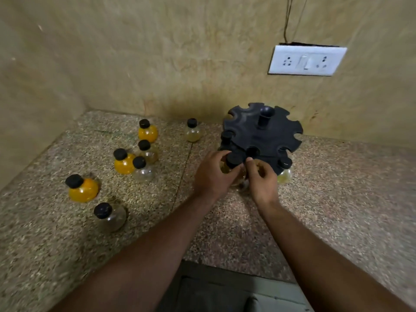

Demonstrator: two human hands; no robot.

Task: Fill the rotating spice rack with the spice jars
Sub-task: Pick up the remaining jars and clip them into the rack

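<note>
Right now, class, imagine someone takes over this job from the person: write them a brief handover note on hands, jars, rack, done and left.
Left hand and right hand both grip one jar at the rack's front edge, not clearly seated yet.
Done: two jars seem to hang in slots, one at the left, one at front right.
Left: seat this jar, then the seven loose jars standing on the counter left of the rack.

Dim, warm-toned, softly blurred throughout, smeared toward the lower edges, bowed at the corners, darkly shadowed on the wall [180, 104] beside the rack [273, 137].
</note>
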